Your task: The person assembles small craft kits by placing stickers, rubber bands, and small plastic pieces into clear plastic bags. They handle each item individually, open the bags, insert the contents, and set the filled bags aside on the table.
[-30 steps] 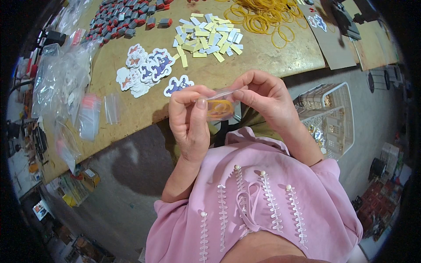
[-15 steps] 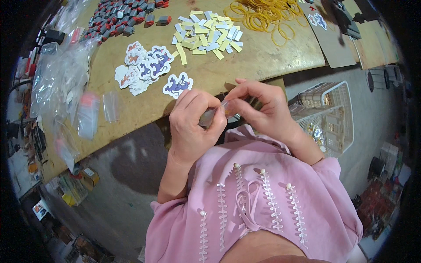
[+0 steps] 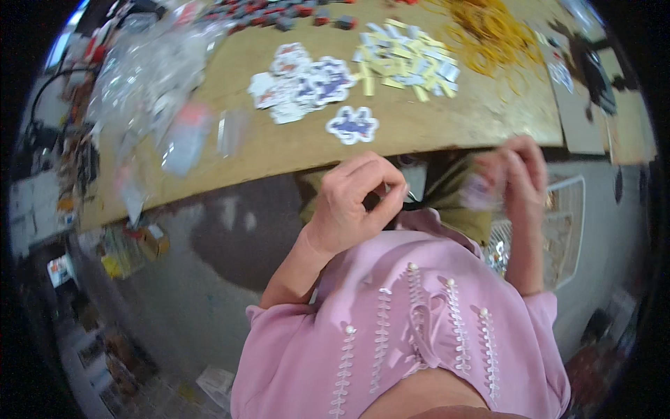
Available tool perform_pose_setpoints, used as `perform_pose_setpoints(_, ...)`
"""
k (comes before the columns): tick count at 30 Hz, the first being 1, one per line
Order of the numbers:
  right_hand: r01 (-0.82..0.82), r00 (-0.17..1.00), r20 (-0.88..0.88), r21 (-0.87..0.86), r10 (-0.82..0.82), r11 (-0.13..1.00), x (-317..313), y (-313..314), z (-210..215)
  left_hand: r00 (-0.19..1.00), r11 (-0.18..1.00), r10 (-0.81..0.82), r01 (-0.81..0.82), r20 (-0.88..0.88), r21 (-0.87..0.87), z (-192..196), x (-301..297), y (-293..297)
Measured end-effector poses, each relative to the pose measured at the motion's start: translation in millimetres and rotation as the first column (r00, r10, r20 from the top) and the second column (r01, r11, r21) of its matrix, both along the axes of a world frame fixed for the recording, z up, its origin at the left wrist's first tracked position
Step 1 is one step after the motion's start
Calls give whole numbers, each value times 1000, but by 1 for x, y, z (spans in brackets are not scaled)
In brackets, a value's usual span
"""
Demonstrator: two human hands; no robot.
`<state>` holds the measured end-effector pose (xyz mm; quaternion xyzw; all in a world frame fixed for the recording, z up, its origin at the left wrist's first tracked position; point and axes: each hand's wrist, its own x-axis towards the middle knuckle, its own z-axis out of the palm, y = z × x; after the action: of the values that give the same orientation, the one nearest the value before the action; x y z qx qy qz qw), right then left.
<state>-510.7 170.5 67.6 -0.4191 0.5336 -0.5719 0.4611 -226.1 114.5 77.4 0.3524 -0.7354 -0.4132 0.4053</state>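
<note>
My left hand (image 3: 356,202) hovers below the front edge of the wooden table (image 3: 433,133). Its thumb and forefinger are pinched together and nothing shows between them. My right hand (image 3: 518,174) is off to the right, blurred by motion. It grips a small pale clear packet (image 3: 477,194) just under the table edge. The hands are apart, above my pink shirt. The closest thing on the table is a single blue-and-white sticker (image 3: 352,124).
On the table lie a pile of stickers (image 3: 300,82), yellow and white strips (image 3: 406,59), yellow rubber bands (image 3: 488,31), clear plastic bags (image 3: 150,91) and small red and grey pieces (image 3: 279,15). A white wire basket (image 3: 567,230) stands lower right.
The hands were together on a small clear packet. Now they have parted: the right hand swung right with the packet and the left hand stays pinched near the middle.
</note>
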Motion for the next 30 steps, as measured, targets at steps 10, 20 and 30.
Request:
perform_pose_setpoints(10, 92, 456, -451, 882, 767, 463, -269, 206, -153, 517, 565, 812, -579, 271, -588, -24, 161, -63)
perform_pose_setpoints(20, -85, 477, -530, 766, 701, 637, -130, 119, -78, 667, 670, 742, -742, 68, -38, -59, 191, -72)
perform_pose_setpoints(30, -467, 776, -239, 405, 584, 786, 44, -10, 6, 572, 670, 728, -711, -378, 213, -17, 145, -62)
